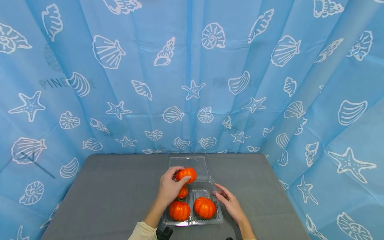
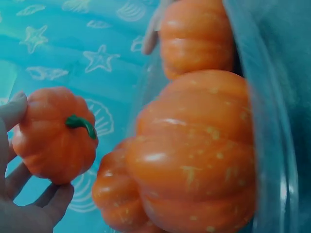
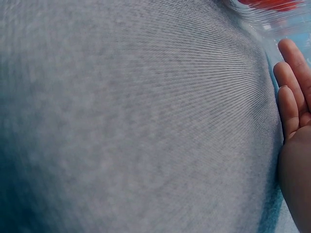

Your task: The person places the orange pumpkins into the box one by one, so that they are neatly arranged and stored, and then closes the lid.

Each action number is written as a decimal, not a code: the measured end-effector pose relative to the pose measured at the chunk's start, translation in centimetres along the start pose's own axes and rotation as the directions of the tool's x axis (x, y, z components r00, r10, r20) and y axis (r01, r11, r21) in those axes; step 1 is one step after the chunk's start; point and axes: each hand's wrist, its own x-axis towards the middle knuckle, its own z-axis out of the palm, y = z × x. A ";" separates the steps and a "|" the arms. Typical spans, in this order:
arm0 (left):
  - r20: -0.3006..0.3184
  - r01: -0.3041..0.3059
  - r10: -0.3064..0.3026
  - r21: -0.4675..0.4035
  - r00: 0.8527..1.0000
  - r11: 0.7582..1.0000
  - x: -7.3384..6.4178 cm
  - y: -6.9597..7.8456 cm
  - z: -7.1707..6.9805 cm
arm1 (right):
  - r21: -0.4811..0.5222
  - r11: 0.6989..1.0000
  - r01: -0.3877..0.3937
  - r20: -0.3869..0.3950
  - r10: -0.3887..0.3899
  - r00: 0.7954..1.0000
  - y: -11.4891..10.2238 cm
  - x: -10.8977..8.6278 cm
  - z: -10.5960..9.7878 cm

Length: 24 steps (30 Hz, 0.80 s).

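My left hand (image 1: 168, 187) grips a small orange toy pumpkin (image 1: 187, 175) between thumb and fingers, above the back of a clear plastic clamshell box (image 1: 220, 218). In the left wrist view its curved green stem (image 2: 81, 125) faces the camera. Two front pumpkins sit in the box, one on the left (image 1: 179, 210) and one on the right (image 1: 205, 207). Behind the left one is another pumpkin (image 1: 182, 192), partly hidden by my left hand. My right hand (image 1: 228, 202) is at the box's right rim, fingers extended and holding nothing.
The box's clear lid (image 1: 192, 162) lies folded back towards the rear edge of the grey cloth-covered table (image 1: 120, 190). A blue curtain (image 1: 192, 73) with white shell and starfish prints hangs behind the table and along its sides.
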 end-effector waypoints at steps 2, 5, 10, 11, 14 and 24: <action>0.013 -0.023 0.023 0.027 1.000 0.999 -0.1 0.1 0.2 | 0.002 1.000 -0.006 0.000 0.006 1.000 0.0 0.0 0.0; 0.016 -0.018 0.017 0.062 1.000 0.998 -0.2 0.2 0.4 | 0.001 1.000 -0.015 -0.005 0.015 1.000 0.0 0.0 0.1; 0.034 0.030 -0.032 0.080 0.999 0.996 -0.3 0.5 0.9 | -0.016 1.000 -0.011 -0.010 0.011 1.000 0.1 0.1 0.1; 0.042 0.031 -0.034 0.078 0.999 0.996 -0.4 0.5 1.0 | -0.018 1.000 -0.009 -0.011 0.008 1.000 0.1 0.1 0.1; 0.070 0.038 -0.042 0.063 0.997 0.997 -0.5 0.7 1.4 | -0.018 1.000 -0.009 -0.006 0.009 1.000 0.0 0.1 0.0; 0.171 0.024 -0.043 0.111 0.984 0.994 -0.8 1.0 2.7 | -0.014 1.000 -0.014 -0.008 0.014 1.000 -0.3 0.0 0.1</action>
